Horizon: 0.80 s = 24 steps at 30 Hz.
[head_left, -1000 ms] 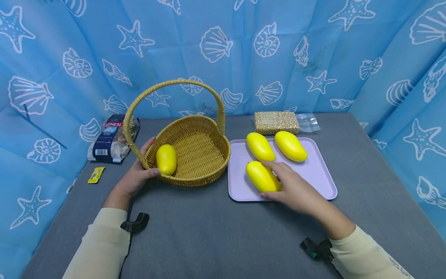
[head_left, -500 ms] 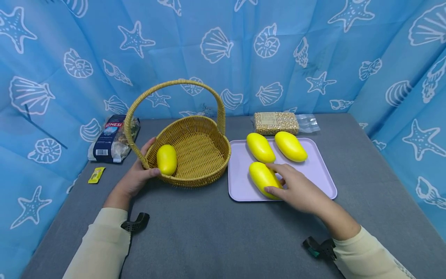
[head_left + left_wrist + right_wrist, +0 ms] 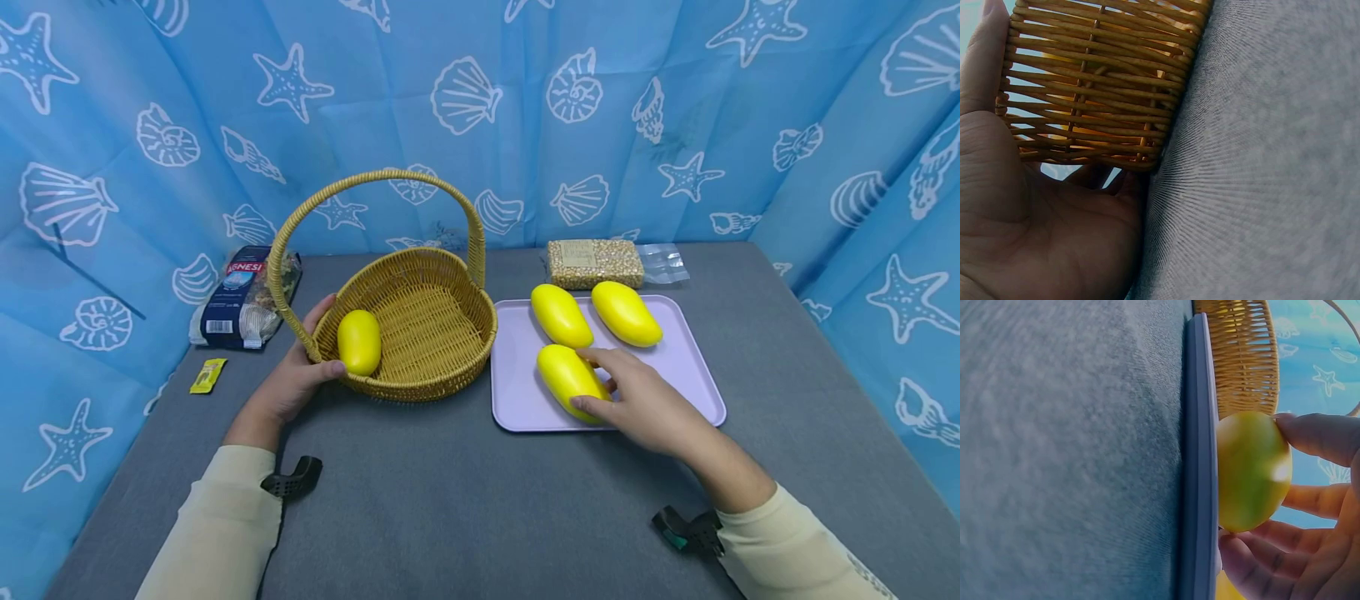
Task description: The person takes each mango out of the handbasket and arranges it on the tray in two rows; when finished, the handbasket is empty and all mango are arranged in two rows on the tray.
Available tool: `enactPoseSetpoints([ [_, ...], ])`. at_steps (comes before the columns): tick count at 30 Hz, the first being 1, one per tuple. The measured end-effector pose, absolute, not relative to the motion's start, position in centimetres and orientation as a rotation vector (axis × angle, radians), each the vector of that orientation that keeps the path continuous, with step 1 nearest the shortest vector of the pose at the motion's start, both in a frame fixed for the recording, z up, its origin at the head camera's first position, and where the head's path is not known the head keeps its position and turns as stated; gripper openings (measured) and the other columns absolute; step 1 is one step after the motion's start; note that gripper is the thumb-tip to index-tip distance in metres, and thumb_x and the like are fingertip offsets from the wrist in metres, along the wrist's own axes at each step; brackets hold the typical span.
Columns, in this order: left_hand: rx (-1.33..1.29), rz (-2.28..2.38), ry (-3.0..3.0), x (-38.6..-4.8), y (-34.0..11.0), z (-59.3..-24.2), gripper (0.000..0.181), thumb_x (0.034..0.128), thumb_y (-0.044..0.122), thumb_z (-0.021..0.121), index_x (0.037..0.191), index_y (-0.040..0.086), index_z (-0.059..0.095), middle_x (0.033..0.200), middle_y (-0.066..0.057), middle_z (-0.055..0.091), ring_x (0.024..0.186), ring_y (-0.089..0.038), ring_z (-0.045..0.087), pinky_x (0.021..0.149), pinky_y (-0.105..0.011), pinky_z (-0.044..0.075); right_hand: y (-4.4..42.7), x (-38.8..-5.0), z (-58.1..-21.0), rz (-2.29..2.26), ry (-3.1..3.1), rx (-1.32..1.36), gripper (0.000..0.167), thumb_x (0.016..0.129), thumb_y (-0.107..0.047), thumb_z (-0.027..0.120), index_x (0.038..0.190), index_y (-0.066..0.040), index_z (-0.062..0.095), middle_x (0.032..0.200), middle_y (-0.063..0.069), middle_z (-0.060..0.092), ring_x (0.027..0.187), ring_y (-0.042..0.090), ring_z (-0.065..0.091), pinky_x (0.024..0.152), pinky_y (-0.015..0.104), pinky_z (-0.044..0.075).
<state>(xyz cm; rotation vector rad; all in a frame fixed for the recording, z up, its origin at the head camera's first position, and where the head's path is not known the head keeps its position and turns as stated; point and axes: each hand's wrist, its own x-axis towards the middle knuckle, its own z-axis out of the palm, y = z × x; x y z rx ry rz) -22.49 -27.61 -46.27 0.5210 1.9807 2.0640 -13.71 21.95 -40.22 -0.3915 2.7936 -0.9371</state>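
My left hand (image 3: 291,382) grips the left side of the wicker basket (image 3: 427,333), thumb at the rim and fingers round the outside. A yellow mango (image 3: 359,343) lies inside near that thumb. In the left wrist view the hand (image 3: 1054,231) is against the woven wall (image 3: 1097,87). On the lilac tray (image 3: 513,400), my right hand (image 3: 648,408) holds the nearest mango (image 3: 566,379) between thumb and fingers. Two more mangoes, one (image 3: 561,317) left and one (image 3: 626,314) right, lie behind it. The right wrist view shows the held mango (image 3: 1254,472) against the tray, fingers (image 3: 1313,500) around it.
A bag of grains (image 3: 595,264) lies behind the tray. Left of the basket are a dark blue printed bag (image 3: 232,304) and a small yellow packet (image 3: 207,377). The basket's tall handle (image 3: 375,177) arches upward. A blue curtain (image 3: 525,125) hangs behind the grey table (image 3: 420,500).
My right hand and the nearest mango have shifted slightly right on the tray, and the fingers have changed their hold a little. My left hand and the basket stay in place.
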Motion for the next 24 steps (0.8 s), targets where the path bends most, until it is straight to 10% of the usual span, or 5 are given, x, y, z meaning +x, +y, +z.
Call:
enactPoseSetpoints([
  [24, 0.509, 2.064, 1.993, -22.39, -27.52, -46.17, 0.102, 0.1027, 0.009, 0.076, 0.177, 0.029, 0.008, 0.180, -0.010, 0.012, 0.157, -0.030, 0.022, 0.115, -0.028, 0.033, 22.34, -13.80, -39.86, -0.904, 2.795, -0.365, 0.075, 0.101, -0.043, 0.079, 0.158, -0.002, 0.053, 0.144, 0.019, 0.062, 0.105, 0.030, 0.062, 0.085, 0.050, 0.055],
])
